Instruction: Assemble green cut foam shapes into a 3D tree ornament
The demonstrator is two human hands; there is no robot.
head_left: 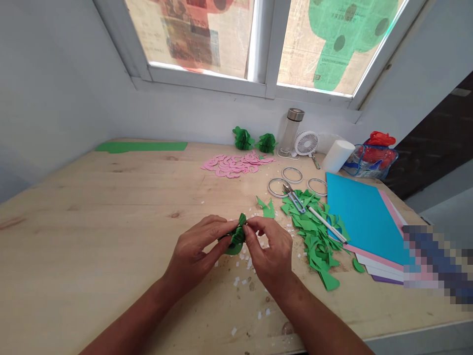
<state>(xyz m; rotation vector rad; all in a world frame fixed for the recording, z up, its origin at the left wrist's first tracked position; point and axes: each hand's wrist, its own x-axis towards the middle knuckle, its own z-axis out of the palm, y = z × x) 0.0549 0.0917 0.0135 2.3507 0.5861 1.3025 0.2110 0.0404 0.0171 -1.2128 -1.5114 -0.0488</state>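
The small green pleated-paper piece (pixel 237 238) is located between the left hand (pixel 199 248) and right hand (pixel 271 246), over the light-brown wooden tabletop (pixel 111 236). Left hand pinches its left side; right hand apparently pinches its right edge, contact partly hidden.

Pale wooden tabletop (pixel 92 236), grain and knots visible, against whitish walls (pixel 55 74). Window frame (pixel 271 49) above, also whitish; left pane (pixel 151 34) and right pane (pixel 293 56) covered with newsprint, lit from behind. Red shape (pixel 177 7) on left pane, spotted green shape (pixel 332 61) on right. Dark surface (pixel 436 138) at far right.
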